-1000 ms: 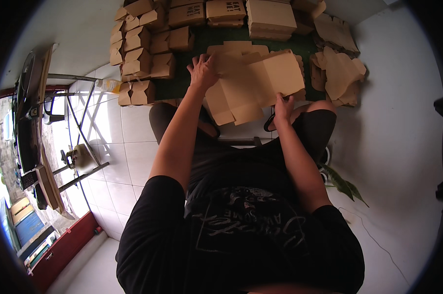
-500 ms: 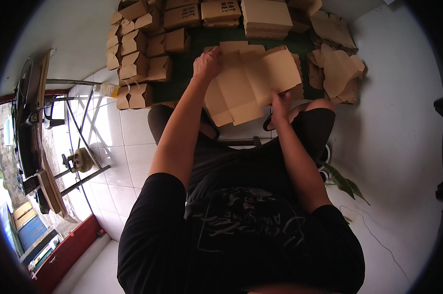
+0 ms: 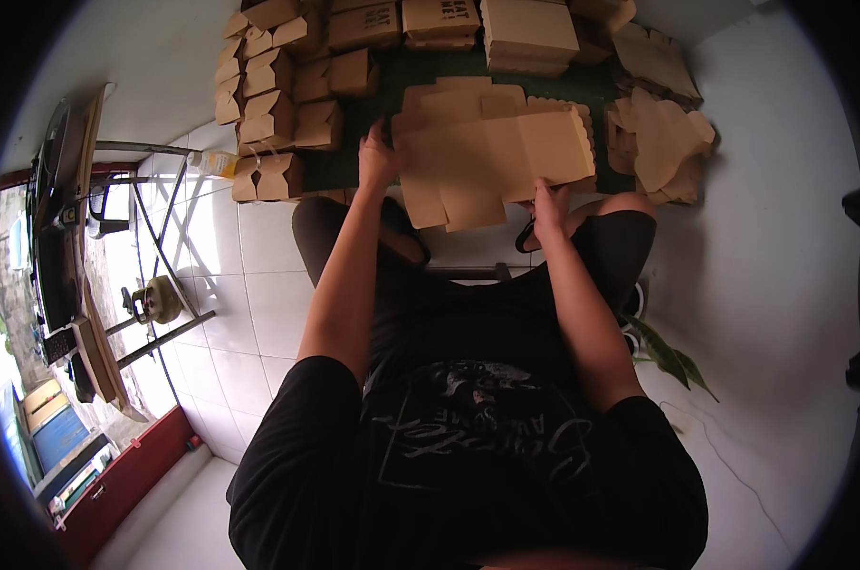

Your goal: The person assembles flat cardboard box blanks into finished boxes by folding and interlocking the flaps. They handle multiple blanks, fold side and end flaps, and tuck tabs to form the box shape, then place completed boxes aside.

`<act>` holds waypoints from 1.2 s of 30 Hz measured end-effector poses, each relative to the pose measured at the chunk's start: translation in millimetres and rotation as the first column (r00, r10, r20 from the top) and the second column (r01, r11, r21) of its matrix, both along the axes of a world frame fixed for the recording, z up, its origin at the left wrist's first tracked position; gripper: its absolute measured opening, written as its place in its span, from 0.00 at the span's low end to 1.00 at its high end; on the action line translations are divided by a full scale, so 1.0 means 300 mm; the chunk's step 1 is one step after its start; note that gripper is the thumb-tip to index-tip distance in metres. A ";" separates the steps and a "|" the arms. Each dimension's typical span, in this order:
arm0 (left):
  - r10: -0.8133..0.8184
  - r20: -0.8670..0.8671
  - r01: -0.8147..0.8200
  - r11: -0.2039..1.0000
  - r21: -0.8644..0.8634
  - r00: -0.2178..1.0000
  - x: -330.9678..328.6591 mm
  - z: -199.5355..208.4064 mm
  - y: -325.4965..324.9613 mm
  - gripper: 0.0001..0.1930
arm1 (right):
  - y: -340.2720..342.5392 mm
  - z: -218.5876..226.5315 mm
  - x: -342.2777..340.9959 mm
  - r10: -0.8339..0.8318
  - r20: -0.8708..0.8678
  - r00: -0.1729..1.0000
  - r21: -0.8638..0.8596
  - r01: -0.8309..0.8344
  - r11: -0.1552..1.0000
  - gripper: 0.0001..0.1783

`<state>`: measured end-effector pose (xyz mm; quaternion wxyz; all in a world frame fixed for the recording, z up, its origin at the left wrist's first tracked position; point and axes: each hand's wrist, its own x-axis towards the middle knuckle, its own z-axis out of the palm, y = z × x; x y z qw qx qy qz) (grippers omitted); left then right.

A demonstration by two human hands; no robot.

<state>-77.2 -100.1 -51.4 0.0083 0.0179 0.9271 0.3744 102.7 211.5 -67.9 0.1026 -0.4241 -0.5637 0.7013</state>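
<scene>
An unfolded brown cardboard box blank (image 3: 477, 152), with creases and side flaps, lies tilted over the green table top and its near edge. My right hand (image 3: 550, 205) pinches its near edge right of the middle, thumb on top. At the blank's left edge, my left hand (image 3: 379, 160) is open, its fingers pointing away from me and its thumb side by the cardboard. Under the blank's right side, the scalloped edge of more cardboard (image 3: 585, 128) shows.
Folded brown boxes (image 3: 267, 119) stand stacked on the table's left and along the back. Flat boxes (image 3: 530, 36) are piled at the back. Loose flat cardboard (image 3: 672, 142) lies at the right. A bottle with yellow contents (image 3: 213, 164) is beside the left stack.
My left hand has let go of the blank's far left part and moved left and nearer. The blank has turned slightly, its left side swinging away from me. My right hand keeps its pinch.
</scene>
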 end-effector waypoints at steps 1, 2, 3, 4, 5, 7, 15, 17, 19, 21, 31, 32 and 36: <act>-0.030 -0.009 0.030 0.999 -0.012 1.000 0.015 -0.003 -0.005 0.43 | -0.002 0.007 -0.007 -0.005 0.114 0.993 0.043 0.000 0.999 0.27; -0.035 -0.047 0.037 0.998 0.050 0.998 0.027 0.002 -0.009 0.42 | 0.005 0.026 -0.008 0.183 0.127 0.975 0.071 -0.193 0.979 0.29; -0.029 -0.009 0.030 0.995 0.097 1.000 0.049 0.010 -0.011 0.40 | 0.031 0.060 -0.006 0.329 0.216 0.920 0.063 -0.349 0.935 0.32; -0.021 0.042 0.015 0.990 0.140 0.999 0.066 0.021 -0.010 0.39 | 0.049 0.097 -0.005 0.462 0.301 0.834 0.040 -0.495 0.868 0.35; -0.025 0.045 0.016 0.983 0.183 0.999 0.076 0.034 -0.009 0.37 | 0.049 0.131 -0.010 0.511 0.403 0.759 0.032 -0.570 0.821 0.37; -0.026 0.068 0.007 0.964 0.266 0.997 0.091 0.054 -0.014 0.32 | 0.035 0.189 -0.017 0.582 0.578 0.572 -0.025 -0.701 0.713 0.42; -0.091 0.000 0.090 0.994 0.069 0.996 0.098 0.019 -0.046 0.28 | -0.017 0.149 0.043 0.564 0.365 0.741 -0.093 -0.573 0.814 0.26; -0.084 0.030 0.084 0.996 -0.001 0.996 0.106 0.039 -0.039 0.30 | -0.001 0.122 0.043 0.514 0.337 0.789 -0.043 -0.533 0.845 0.23; -0.062 0.044 0.065 0.995 -0.075 0.997 0.114 0.074 -0.010 0.34 | 0.010 0.104 0.037 0.454 0.355 0.817 0.053 -0.502 0.863 0.22; -0.063 -0.030 0.058 0.987 -0.148 0.998 0.104 0.110 0.027 0.39 | 0.033 0.105 0.040 0.470 0.385 0.794 0.170 -0.561 0.810 0.22; -0.333 -0.054 0.315 0.924 -0.215 0.941 -0.001 0.150 0.131 0.40 | 0.004 0.247 0.058 0.281 0.896 0.344 0.287 -0.931 0.225 0.27; -0.360 -0.051 0.338 0.910 -0.239 0.932 -0.012 0.160 0.146 0.38 | -0.013 0.267 0.063 0.230 0.896 0.380 0.346 -0.922 0.177 0.27; -0.459 0.023 0.445 0.847 -0.291 0.888 -0.085 0.204 0.174 0.30 | -0.053 0.336 0.005 0.228 0.802 0.552 0.547 -0.832 0.088 0.24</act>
